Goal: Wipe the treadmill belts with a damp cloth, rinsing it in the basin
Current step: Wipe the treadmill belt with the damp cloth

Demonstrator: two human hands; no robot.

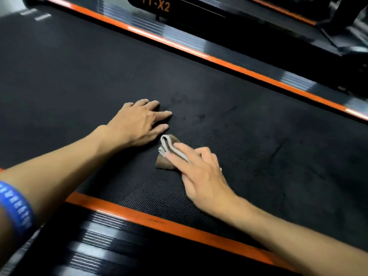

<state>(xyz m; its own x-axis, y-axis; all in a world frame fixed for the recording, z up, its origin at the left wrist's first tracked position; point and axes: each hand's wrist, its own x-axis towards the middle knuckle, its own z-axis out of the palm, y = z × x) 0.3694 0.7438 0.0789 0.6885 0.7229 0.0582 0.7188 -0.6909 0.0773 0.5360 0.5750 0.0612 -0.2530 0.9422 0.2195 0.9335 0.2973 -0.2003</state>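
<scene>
A black textured treadmill belt (83,72) fills most of the view, with darker smudges near its middle. My right hand (199,172) presses a folded brown and grey cloth (166,148) flat onto the belt with straight fingers. Just left of the cloth, my left hand (139,122) rests palm down on the belt, fingers spread and holding nothing. The basin is out of view.
Orange trim and a ribbed black side rail (103,242) run along the near edge of the belt. A matching orange-edged rail (179,43) lines the far side. Beyond it stands another machine base marked "TT-X2" (157,5). A blue wristband (16,206) circles my left forearm.
</scene>
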